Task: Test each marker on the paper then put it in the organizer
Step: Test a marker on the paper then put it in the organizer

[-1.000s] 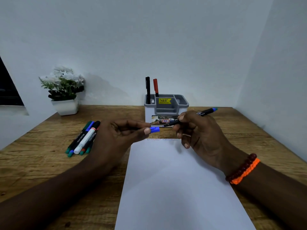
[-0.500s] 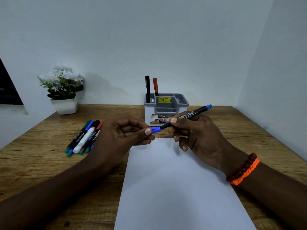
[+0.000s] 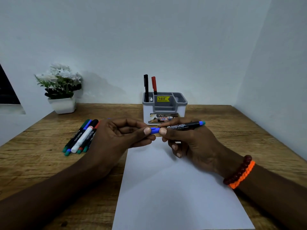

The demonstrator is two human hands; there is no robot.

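Observation:
My right hand (image 3: 191,145) grips a black-barrelled blue marker (image 3: 184,126) held level above the top edge of the white paper (image 3: 174,196). My left hand (image 3: 119,138) pinches its blue cap (image 3: 155,130), which sits on the marker's tip. Behind stands the grey and white organizer (image 3: 164,107) with a black marker (image 3: 146,87) and a red marker (image 3: 154,85) upright in its back left slot. Several more markers (image 3: 81,138) lie in a bunch on the table to the left.
A white pot with white flowers (image 3: 60,88) stands at the back left of the wooden table (image 3: 240,130). White walls close in behind and on the right. A beaded bracelet and an orange band (image 3: 240,171) circle my right wrist.
The cap was apart from the marker a second ago; my hands came together and it now sits on the tip. The marker has levelled out from a tilt.

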